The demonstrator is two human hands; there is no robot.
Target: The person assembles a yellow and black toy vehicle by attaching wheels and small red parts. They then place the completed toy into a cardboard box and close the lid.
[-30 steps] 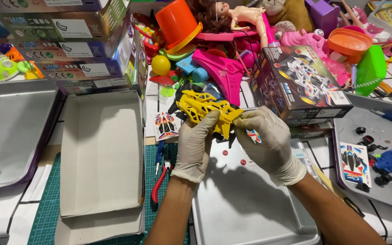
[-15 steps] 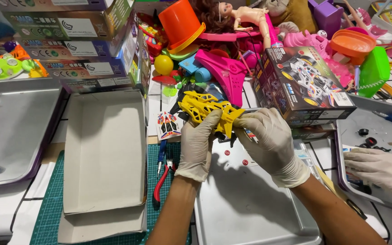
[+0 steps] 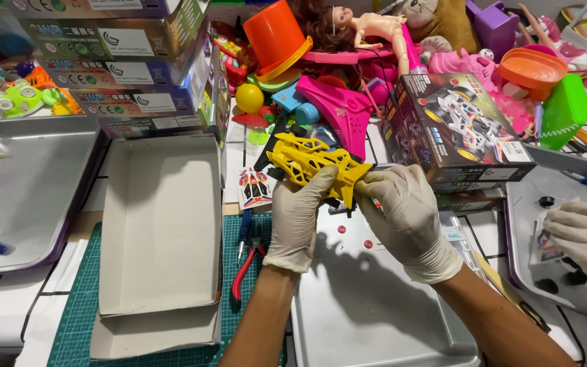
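Gloved left hand (image 3: 298,221) and right hand (image 3: 409,217), fingers closed around a yellow plastic toy car frame (image 3: 310,163), above a metal tray (image 3: 375,319), open cardboard box (image 3: 161,224) alongside

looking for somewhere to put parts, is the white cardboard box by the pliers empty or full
Empty. The white cardboard box lies open, showing only its bare inside bottom and walls, left of the red-handled pliers.

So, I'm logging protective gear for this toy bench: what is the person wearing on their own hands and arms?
Both the left hand and the right hand wear thin, cream-white disposable gloves, slightly wrinkled, ending at the wrists. Above the cuffs the forearms are bare: no sleeves, watch or markings show.
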